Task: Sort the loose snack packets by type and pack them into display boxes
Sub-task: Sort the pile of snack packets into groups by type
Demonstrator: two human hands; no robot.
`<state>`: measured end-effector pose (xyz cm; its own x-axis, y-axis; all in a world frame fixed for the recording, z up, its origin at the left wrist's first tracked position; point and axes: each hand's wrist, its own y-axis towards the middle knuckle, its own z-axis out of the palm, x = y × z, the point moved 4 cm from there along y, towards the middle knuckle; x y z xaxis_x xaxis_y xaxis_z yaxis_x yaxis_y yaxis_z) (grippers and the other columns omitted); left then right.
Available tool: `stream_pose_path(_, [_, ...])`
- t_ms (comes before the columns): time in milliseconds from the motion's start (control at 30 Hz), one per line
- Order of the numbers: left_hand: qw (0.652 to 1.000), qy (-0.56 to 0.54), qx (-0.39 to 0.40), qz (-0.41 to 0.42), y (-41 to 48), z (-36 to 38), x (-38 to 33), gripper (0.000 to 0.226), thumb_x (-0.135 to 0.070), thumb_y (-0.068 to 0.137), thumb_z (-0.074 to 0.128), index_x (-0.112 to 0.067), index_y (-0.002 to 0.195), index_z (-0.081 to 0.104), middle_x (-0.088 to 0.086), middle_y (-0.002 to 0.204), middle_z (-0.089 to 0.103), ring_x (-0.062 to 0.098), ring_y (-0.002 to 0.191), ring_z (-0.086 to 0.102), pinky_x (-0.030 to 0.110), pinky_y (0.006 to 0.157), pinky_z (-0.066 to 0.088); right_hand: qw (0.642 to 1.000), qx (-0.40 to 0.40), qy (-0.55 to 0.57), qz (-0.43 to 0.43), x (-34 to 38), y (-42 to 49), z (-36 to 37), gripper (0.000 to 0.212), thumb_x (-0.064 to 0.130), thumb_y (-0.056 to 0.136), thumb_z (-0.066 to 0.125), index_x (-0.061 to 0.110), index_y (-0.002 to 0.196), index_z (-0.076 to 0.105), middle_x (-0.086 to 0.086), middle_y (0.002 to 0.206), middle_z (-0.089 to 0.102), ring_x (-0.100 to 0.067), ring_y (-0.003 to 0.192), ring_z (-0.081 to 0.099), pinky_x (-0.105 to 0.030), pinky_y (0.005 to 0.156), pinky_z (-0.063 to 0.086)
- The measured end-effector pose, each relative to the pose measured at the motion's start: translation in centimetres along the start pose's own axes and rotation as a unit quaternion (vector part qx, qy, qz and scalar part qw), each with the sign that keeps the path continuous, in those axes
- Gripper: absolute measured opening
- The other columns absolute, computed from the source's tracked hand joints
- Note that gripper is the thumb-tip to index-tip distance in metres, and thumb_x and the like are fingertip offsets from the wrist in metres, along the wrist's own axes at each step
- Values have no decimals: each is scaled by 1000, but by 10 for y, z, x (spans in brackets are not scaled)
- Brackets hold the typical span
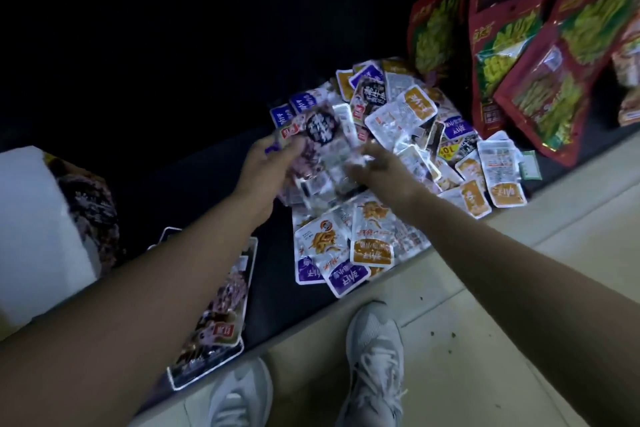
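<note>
As both arms reach forward, my left hand [266, 166] grips the purple packet stack [317, 135], lying lengthwise away from me; right hand [384, 173] at it, grip unclear.

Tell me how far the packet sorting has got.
Done: one display box at lower left already holds a row of dark purple packets. In hand: the left hand grips a bunch of similar-looking dark packets above the heap; the right hand is at the same bunch, its grip blurred. Left: the heap, a mix of orange, purple and white packets on the black surface.
</note>
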<state>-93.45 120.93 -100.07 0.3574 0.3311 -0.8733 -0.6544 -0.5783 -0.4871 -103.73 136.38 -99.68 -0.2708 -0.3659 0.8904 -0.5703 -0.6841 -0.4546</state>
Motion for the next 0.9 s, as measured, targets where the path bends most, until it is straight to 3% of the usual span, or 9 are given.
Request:
stream_pose_path(133, [984, 170, -58, -11, -29, -55, 4, 43, -4, 88, 66, -13, 124, 45, 8, 102, 59, 18, 87, 60, 26, 69, 51, 986, 59, -153, 13, -19, -7, 56, 9, 9, 92, 61, 16, 93, 57, -9, 86, 65, -23, 79, 61, -35, 75, 52])
stream_pose_path(233, [954, 293, -60, -35, -50, -104, 20, 50, -6, 89, 64, -13, 133, 40, 10, 110, 60, 27, 95, 62, 37, 76, 55, 936, 41, -343, -71, -26, -13, 89, 37, 15, 90, 62, 16, 126, 53, -9, 125, 57, -25, 113, 56, -42, 96, 46])
stream_pose_path(367, [875, 471, -100, -55, -74, -148, 40, 58, -12, 92, 61, -8, 141, 29, 18, 118, 59, 38, 95, 61, 37, 69, 48, 836, 73, -535, -95, -39, -24, 122, 61, 32, 90, 59, 26, 146, 34, -2, 155, 25, -23, 144, 18, -44, 114, 18])
stream_pose_path(433, [818, 561, -106, -67, -83, -154, 48, 70, -15, 90, 63, -4, 145, 20, 21, 131, 48, 39, 108, 55, 40, 78, 47, 803, 98, -583, -75, -50, -26, 127, 68, 35, 92, 57, 25, 151, 25, -3, 161, 11, -23, 148, 6, -45, 118, 7])
stream_pose_path(533, [692, 717, -69, 36, -89, -139, 52, 83, -34, 88, 62, -15, 151, 12, 16, 150, 17, 34, 135, 26, 42, 103, 35, 808, 101, -575, -82, -58, -26, 122, 68, 28, 92, 57, 19, 151, 24, -7, 161, 9, -26, 148, 7, -40, 119, 5])
stream_pose_path(633, [698, 694, 107, 140, -87, -102, 63, 66, -42, 92, 53, -35, 150, 22, 2, 160, 3, 26, 146, 5, 45, 114, 18, 836, 62, -524, -151, -51, -28, 110, 64, 14, 86, 61, 13, 145, 38, -12, 155, 25, -30, 143, 24, -39, 116, 21])
stream_pose_path(700, [676, 690, 212, 148, -88, -83, 77, 57, -44, 94, 51, -37, 147, 31, -2, 161, 1, 22, 147, 0, 42, 118, 7, 834, 22, -516, -193, -48, -30, 97, 61, 9, 82, 62, 12, 140, 45, -13, 153, 32, -32, 140, 29, -45, 113, 27])
stream_pose_path(767, [651, 705, 229, 165, -86, -77, 85, 51, -43, 91, 55, -30, 138, 43, 0, 160, 9, 21, 146, 7, 40, 118, 5, 828, -30, -524, -195, -46, -30, 80, 63, 12, 81, 64, 16, 141, 45, -12, 155, 28, -31, 144, 24, -53, 114, 23])
stream_pose_path(900, [630, 728, 174, 206, -80, -85, 80, 28, -37, 82, 62, -21, 105, 57, 2, 153, 28, 24, 140, 24, 39, 109, 24, 809, -88, -575, -90, -52, -25, 42, 72, 38, 91, 55, 27, 152, 19, -7, 162, -5, -31, 148, -9, -58, 116, -3])
